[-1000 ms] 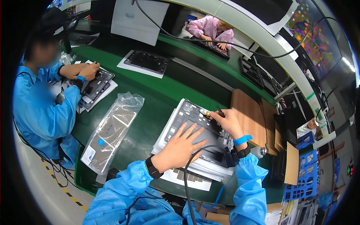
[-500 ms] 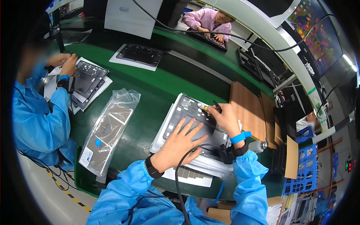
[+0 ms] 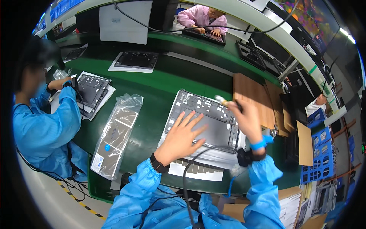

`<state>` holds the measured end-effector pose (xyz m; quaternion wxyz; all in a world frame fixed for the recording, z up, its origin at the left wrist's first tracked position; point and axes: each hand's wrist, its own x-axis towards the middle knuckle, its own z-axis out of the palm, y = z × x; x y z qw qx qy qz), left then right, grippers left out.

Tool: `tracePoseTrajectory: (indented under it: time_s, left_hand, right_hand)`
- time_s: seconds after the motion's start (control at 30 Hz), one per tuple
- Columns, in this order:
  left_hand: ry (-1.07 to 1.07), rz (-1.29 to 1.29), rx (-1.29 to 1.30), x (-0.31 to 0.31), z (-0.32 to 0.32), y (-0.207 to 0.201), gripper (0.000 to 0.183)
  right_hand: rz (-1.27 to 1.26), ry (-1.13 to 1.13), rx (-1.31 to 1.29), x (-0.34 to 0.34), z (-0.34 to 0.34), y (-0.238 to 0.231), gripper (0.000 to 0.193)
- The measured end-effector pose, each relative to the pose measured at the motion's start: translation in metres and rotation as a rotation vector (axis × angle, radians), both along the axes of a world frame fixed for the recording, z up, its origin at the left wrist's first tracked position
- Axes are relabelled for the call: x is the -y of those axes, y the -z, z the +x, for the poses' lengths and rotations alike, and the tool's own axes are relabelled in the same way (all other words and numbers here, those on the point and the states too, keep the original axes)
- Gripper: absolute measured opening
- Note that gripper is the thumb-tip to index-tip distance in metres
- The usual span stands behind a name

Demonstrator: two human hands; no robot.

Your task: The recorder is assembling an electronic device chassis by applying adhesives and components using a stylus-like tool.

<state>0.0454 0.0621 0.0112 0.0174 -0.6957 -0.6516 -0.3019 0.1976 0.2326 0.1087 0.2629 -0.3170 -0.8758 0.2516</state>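
Observation:
A dark grey laptop-like cover panel (image 3: 219,128), dotted with small white and black pads, lies on a stack of white sheets (image 3: 164,138) in front of me. My left hand (image 3: 183,135) rests flat on the panel's left part, fingers spread. Above the panel's right far edge, my right hand (image 3: 247,119) grips a small brush (image 3: 222,100) with a whitish tip and a brass-coloured collar. The brush tip is off the panel, and motion blurs it somewhat. A black cable (image 3: 185,179) runs loosely between my forearms.
Left of the panel lies a clear plastic bag (image 3: 116,137) of grey strips. A strip sheet (image 3: 196,171) sits at the near edge. Wooden boards (image 3: 251,99) and a metal-topped bottle (image 3: 273,132) are on the right. A co-worker in blue (image 3: 45,122) works at left; another, in pink, sits opposite.
My right hand has lifted the brush off the panel and moved right. My left hand stays spread on the panel. The view has shifted, and the blue-clad co-worker's hands have moved.

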Motion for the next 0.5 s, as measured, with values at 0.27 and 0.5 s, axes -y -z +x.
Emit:
tracePoseTrajectory:
  time_s: [0.27, 0.5]
  left_hand:
    - [0.538, -0.255, 1.231, 0.061, 0.083, -0.028, 0.067]
    - [-0.169, -0.235, 0.828, 0.128, 0.068, 0.027, 0.026]
  right_hand:
    - [-0.303, -0.164, -0.270, 0.186, 0.080, 0.052, 0.008]
    - [-0.306, 0.073, -0.380, 0.172, 0.152, 0.123, 0.035]
